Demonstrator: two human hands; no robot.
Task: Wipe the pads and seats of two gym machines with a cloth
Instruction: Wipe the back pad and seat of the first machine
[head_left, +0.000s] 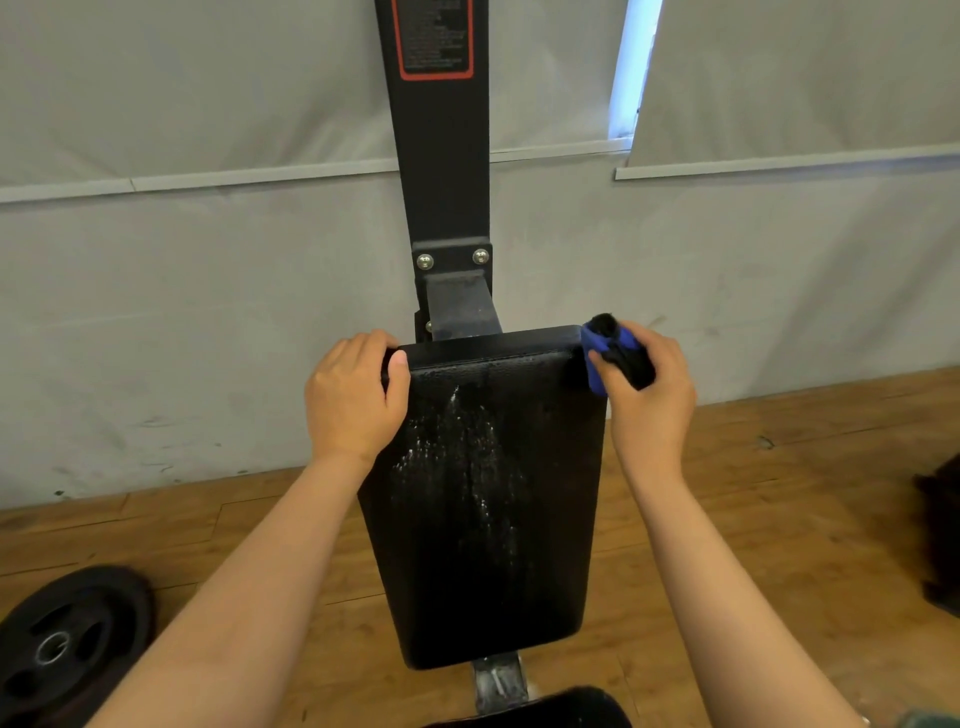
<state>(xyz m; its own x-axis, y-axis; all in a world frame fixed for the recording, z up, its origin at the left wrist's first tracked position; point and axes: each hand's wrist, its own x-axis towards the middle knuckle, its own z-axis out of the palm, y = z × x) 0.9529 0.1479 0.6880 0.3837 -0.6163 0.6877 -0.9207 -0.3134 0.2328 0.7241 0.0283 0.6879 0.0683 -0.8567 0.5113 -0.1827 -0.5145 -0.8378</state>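
Black back pad (483, 509) sits centre frame, long axis running from the near edge up toward the black upright post (441, 156) by the grey wall, far end pointing at the post; wet streaks down its middle. Left hand (353, 395) grips the pad's far left corner, fingers curled over the top edge, thumb on the face. Right hand (644, 395) is clenched round a bunched blue/black cloth (613, 353), pressed vs. the far right corner; weight plate (67, 644) lies on the wood floor, lower left.

The left hand (356, 395) grips the wet black pad (488, 499); the right hand (647, 395) presses a blue cloth (597, 358) against its corner.
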